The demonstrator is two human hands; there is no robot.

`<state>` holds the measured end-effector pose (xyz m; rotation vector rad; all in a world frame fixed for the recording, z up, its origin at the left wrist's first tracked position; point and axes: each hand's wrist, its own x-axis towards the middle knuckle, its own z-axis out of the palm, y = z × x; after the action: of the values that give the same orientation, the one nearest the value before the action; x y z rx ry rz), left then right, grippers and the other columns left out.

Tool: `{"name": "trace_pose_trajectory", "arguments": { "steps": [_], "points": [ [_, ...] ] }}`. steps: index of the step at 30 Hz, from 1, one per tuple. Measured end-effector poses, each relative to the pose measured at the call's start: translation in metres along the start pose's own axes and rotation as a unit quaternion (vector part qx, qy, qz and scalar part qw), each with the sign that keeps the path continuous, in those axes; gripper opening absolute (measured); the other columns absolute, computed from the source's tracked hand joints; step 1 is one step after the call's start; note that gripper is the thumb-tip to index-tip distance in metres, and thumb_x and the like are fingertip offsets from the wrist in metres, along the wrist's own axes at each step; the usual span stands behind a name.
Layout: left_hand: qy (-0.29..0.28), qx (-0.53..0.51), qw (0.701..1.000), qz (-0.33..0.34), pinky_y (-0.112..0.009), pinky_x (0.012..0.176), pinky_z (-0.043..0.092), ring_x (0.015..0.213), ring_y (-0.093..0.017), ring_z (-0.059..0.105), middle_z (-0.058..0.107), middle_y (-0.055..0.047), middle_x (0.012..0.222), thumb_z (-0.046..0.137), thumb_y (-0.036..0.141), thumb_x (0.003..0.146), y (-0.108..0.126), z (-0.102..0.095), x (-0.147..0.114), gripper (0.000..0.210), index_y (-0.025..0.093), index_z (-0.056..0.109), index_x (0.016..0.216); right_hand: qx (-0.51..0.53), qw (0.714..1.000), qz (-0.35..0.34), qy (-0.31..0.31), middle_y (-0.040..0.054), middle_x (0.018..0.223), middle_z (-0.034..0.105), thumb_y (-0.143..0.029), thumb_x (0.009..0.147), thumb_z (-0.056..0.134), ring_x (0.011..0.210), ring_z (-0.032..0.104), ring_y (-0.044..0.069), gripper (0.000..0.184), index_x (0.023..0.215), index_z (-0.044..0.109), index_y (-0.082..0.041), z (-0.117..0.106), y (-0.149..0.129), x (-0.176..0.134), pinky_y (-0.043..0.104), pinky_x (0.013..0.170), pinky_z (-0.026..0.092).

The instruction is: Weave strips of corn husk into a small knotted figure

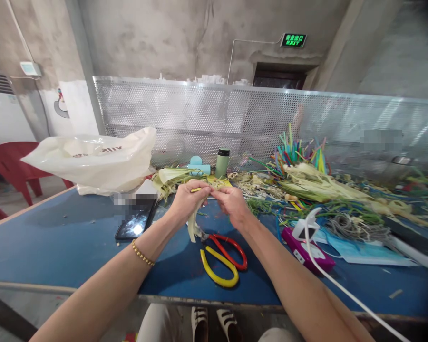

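Note:
Both hands meet above the middle of the table, their fingertips pinched close together. From my left hand (190, 200) hangs a pale corn husk strip (192, 229), held in closed fingers. A bit of yellow shows by its thumb and index finger. My right hand (232, 203) is closed too, fingertips against the left ones; what lies between them is too small and hidden to make out. Just below the hands, scissors (219, 280) with one red and one yellow handle lie on the blue table (74, 237); the strip partly covers their blades.
Left of the hands are a phone (135, 223) and a white plastic bag (100, 161). Behind stand a green bottle (222, 164) and a perforated metal screen (199, 114). To the right are husks (317, 185), green cords, a purple power strip (306, 251) with a white cable, and a blue mask (371, 251).

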<state>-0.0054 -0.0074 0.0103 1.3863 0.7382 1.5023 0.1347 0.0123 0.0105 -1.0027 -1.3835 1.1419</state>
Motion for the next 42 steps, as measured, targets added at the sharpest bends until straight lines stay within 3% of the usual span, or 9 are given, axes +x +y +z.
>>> {"name": "trace_pose_trajectory", "arguments": {
  "steps": [5,8,11,14,18,28,36,39,42],
  "points": [
    [-0.041,0.029,0.999,-0.003,-0.021,0.048,0.038,0.047,-0.009,0.05,0.06,0.0,0.051,0.07,0.032,0.073,-0.004,-0.001,0.001,0.02,0.012,0.067,0.076,-0.021,1.0,0.004,-0.015,-0.0088,0.04,0.029,-0.046,0.063,0.075,0.038,0.018,0.005,0.037,0.052,0.051,-0.019,-0.003,-0.001,0.0,0.026,0.04,0.009],
    [-0.018,0.022,0.999,0.02,-0.022,0.053,0.041,0.051,-0.01,0.052,0.062,-0.002,0.056,0.07,0.03,0.072,-0.008,-0.003,0.004,0.019,0.012,0.067,0.074,-0.058,0.998,0.005,-0.03,-0.0086,0.042,0.03,-0.045,0.072,0.068,0.038,0.019,0.006,0.034,0.057,0.054,-0.019,-0.005,-0.001,0.0,0.025,0.04,0.012],
    [0.028,0.027,0.999,0.029,-0.02,0.05,0.037,0.05,-0.009,0.051,0.062,-0.001,0.056,0.07,0.031,0.073,-0.01,-0.009,0.008,0.02,0.012,0.068,0.078,-0.175,0.981,-0.079,-0.017,-0.0061,0.045,0.038,-0.036,0.081,0.059,0.042,0.03,0.008,0.027,0.062,0.057,-0.017,-0.007,-0.003,-0.001,0.025,0.043,0.022],
    [0.052,0.032,0.998,0.033,-0.02,0.05,0.037,0.052,-0.009,0.052,0.062,-0.001,0.058,0.07,0.032,0.072,-0.011,-0.013,0.011,0.021,0.012,0.069,0.08,-0.302,0.935,-0.186,-0.032,-0.003,0.049,0.048,-0.025,0.084,0.054,0.05,0.041,0.01,0.025,0.06,0.057,-0.016,-0.008,-0.005,-0.003,0.024,0.051,0.03],
    [0.047,0.063,0.996,0.035,-0.022,0.049,0.037,0.049,-0.01,0.049,0.059,0.001,0.053,0.07,0.03,0.07,-0.014,-0.014,0.013,0.019,0.013,0.07,0.077,-0.345,0.906,-0.232,-0.084,-0.0022,0.053,0.053,-0.021,0.085,0.052,0.054,0.045,0.011,0.021,0.065,0.058,-0.017,-0.009,-0.01,-0.006,0.024,0.055,0.031],
    [-0.046,0.228,0.973,-0.003,-0.021,0.043,0.034,0.039,-0.009,0.045,0.054,0.003,0.044,0.066,0.019,0.071,-0.022,-0.015,0.011,0.005,0.014,0.066,0.073,-0.414,0.873,-0.258,0.003,0.0004,0.06,0.059,-0.023,0.082,0.06,0.056,0.047,0.012,0.019,0.064,0.058,-0.018,-0.017,-0.013,-0.004,0.025,0.056,0.031],
    [-0.107,0.306,0.946,0.021,-0.021,0.046,0.034,0.046,-0.011,0.05,0.059,0.001,0.049,0.062,0.022,0.073,-0.027,-0.018,0.009,0.012,0.016,0.06,0.063,-0.415,0.872,-0.258,-0.014,0.0005,0.058,0.058,-0.026,0.083,0.062,0.055,0.046,0.012,0.023,0.062,0.06,-0.016,-0.012,-0.01,-0.006,0.025,0.055,0.029],
    [-0.104,0.279,0.954,0.027,-0.021,0.047,0.037,0.046,-0.01,0.051,0.058,0.001,0.05,0.06,0.02,0.075,-0.025,-0.017,0.009,0.011,0.015,0.059,0.065,-0.364,0.888,-0.272,-0.069,0.0015,0.06,0.06,-0.037,0.09,0.053,0.057,0.048,0.012,0.036,0.064,0.066,-0.016,-0.014,-0.013,-0.006,0.024,0.054,0.031],
    [-0.092,0.222,0.971,0.009,-0.022,0.047,0.04,0.046,-0.01,0.052,0.058,0.002,0.051,0.062,0.02,0.072,-0.021,-0.015,0.01,0.006,0.015,0.059,0.07,-0.336,0.898,-0.284,-0.023,0.0036,0.069,0.065,-0.033,0.089,0.054,0.062,0.053,0.013,0.031,0.071,0.071,-0.015,-0.022,-0.016,-0.003,0.024,0.058,0.036]
  ]
}}
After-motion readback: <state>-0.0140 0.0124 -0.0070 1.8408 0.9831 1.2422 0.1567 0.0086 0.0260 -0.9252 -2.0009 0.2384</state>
